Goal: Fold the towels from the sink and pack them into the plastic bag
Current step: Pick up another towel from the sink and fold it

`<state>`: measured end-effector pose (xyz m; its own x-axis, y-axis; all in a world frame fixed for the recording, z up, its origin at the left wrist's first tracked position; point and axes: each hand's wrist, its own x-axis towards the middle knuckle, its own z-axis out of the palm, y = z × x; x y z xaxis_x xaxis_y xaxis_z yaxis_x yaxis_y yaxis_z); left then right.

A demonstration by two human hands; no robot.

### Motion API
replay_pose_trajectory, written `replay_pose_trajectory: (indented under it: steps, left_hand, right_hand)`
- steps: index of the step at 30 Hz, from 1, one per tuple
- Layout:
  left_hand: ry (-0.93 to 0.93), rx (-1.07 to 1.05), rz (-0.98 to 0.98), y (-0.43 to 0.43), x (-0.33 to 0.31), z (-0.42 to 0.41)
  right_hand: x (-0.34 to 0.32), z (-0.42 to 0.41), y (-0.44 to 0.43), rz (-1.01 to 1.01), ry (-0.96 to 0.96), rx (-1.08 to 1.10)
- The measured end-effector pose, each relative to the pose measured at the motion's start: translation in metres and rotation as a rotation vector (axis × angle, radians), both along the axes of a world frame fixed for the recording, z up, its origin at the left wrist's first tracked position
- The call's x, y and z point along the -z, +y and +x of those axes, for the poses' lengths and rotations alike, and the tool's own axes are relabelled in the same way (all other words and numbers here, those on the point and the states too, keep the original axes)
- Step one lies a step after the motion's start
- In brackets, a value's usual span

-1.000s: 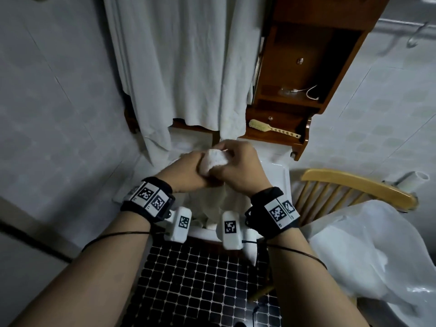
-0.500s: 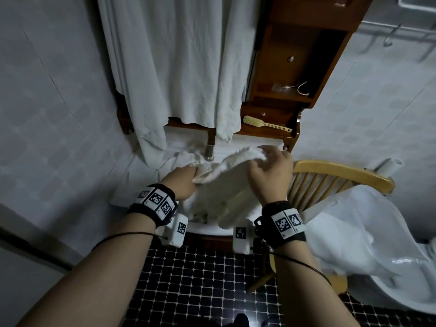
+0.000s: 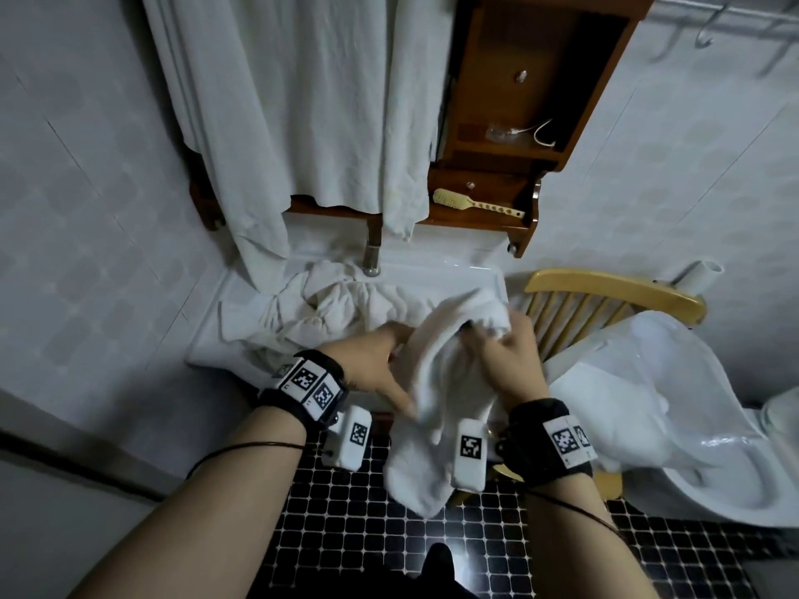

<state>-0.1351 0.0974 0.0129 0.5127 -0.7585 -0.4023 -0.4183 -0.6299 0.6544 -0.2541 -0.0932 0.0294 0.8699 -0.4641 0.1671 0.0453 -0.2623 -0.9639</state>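
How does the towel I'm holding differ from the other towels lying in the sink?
The held towel is lifted clear, gripped at its top end by the right hand, with the left hand against its side. The sink towels lie loose in the sink. The held towel hangs as one long draped length, while the sink towels form a crumpled heap. Both are white cloth, and neither is in the bag yet.

Crumpled towels (image 3: pixel 328 304) in white sink (image 3: pixel 436 270)
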Motion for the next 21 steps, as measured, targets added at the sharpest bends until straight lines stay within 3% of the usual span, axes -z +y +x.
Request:
replay_pose_trajectory:
  steps: [3, 7, 9, 12, 14, 18, 21]
  left_hand:
    - [-0.128, -0.009, -0.018, -0.011, 0.019, -0.007]
    - [-0.365, -0.19, -0.139, -0.024, 0.038, 0.002]
    - [-0.304, -0.312, -0.169, -0.029, 0.034, 0.007]
    - [-0.277, -0.448, -0.398, -0.038, 0.006, 0.009]
    - [-0.195, -0.442, -0.502, -0.047, -0.02, 0.009]
    - [-0.156, -0.275, -0.262, -0.058, -0.022, 0.01]
    - [-0.084, -0.083, 0.089, -0.046, 0.004, 0.009]
  right_hand:
    - [-0.011, -0.003, -0.013, 0.342, -0.118, 0.262]
    - [-0.015, -0.006, -0.03, 0.426, -0.139, 0.437]
    - [-0.007, -0.008, -0.039, 0.323, -0.068, 0.472]
    - [0.01, -0.009, -0.049, -0.068, 0.225, 0.517]
    - [0.011, -0.004, -0.042, -0.193, 0.288, 0.388]
    - [0.023, 0.011, -0.018, -0.319, 0.311, 0.147]
    - [0.021, 0.014, -0.014, -0.194, 0.227, 0.136]
